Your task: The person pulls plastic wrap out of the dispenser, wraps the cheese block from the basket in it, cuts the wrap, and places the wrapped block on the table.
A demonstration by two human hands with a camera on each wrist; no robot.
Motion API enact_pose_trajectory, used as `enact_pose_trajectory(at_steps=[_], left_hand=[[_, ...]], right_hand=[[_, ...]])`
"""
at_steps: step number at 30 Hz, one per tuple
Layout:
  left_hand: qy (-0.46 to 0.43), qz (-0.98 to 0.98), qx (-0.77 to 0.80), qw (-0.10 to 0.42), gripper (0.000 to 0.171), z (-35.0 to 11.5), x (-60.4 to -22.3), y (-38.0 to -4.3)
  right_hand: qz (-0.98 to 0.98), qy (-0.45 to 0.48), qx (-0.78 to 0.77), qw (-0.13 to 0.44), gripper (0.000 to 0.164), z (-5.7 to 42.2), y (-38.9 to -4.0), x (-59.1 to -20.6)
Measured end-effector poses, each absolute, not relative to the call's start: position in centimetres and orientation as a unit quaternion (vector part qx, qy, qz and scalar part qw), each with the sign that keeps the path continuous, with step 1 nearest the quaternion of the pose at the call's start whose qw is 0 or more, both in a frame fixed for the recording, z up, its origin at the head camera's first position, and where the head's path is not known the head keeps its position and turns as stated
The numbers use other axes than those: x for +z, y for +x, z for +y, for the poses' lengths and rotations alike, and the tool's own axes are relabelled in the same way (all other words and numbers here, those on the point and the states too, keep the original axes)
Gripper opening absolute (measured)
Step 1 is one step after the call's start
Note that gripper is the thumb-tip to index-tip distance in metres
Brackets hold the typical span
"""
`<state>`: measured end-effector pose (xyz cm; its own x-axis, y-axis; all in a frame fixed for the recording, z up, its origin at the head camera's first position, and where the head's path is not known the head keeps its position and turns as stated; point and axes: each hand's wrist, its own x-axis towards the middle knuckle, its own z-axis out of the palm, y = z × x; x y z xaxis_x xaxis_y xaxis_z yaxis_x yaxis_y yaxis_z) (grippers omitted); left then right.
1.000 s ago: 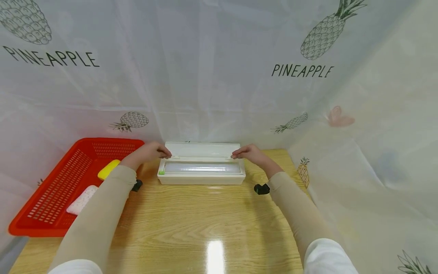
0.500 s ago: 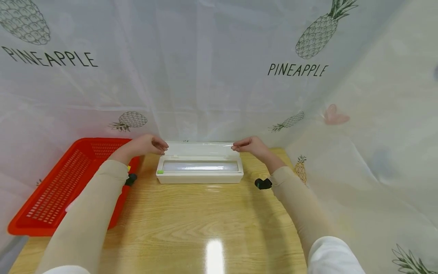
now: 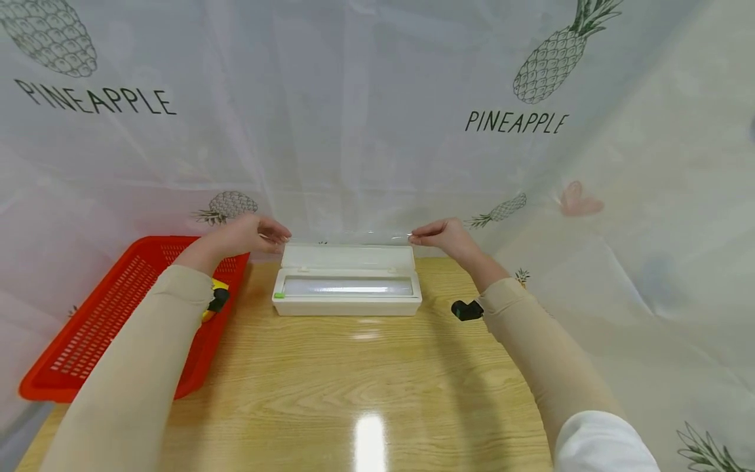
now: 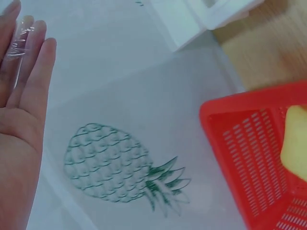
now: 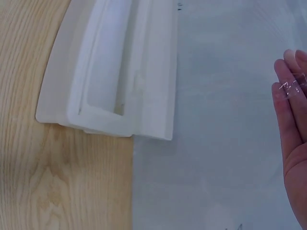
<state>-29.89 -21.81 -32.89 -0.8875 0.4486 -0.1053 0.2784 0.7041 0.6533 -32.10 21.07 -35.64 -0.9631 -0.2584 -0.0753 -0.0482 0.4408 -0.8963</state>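
A white cling film dispenser [image 3: 347, 307] stands against the back curtain, its lid [image 3: 348, 257] raised and a shiny roll [image 3: 348, 286] showing in its window. Behind and above the lid, my left hand [image 3: 244, 237] pinches one corner of the clear cling film [image 4: 18, 48] between thumb and fingers. My right hand [image 3: 447, 240] pinches the opposite corner, where a crumpled bit of film [image 5: 291, 88] glints at the fingertips. Between both hands the film is almost invisible; only its faint glinting edge shows in the head view.
A red plastic basket [image 3: 112, 328] sits on the left of the wooden table [image 3: 330, 380], partly under my left forearm. In it lies a yellow object [image 4: 295, 143]. The pineapple-print curtain [image 3: 354, 131] rises close behind the dispenser. A green slider [image 3: 279, 295] sits on the dispenser's left front.
Both hands have risen and moved back from the dispenser's window to above its raised lid, drawing the film out with them. The dispenser has stayed in place.
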Motion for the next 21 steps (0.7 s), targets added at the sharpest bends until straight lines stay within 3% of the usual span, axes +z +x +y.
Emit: enact_pose_trajectory(at_steps=[9,14,21], left_hand=[[0.195,0.913,0.346,0.095,0.036,-22.2,-29.9,-29.0],[0.176,0.921,0.34,0.075,0.037,-22.0,-28.5,-28.5],[0.179,0.913,0.365,0.038,0.034,-20.9,-27.0,-28.4]], right_hand=[[0.828,-0.067,-0.55,0.081,0.034,20.3,-32.0,-32.7],[0.822,-0.073,-0.561,0.068,0.042,20.2,-32.1,-31.7],[0.796,-0.102,-0.595,0.039,0.033,21.1,-31.7,-30.1]])
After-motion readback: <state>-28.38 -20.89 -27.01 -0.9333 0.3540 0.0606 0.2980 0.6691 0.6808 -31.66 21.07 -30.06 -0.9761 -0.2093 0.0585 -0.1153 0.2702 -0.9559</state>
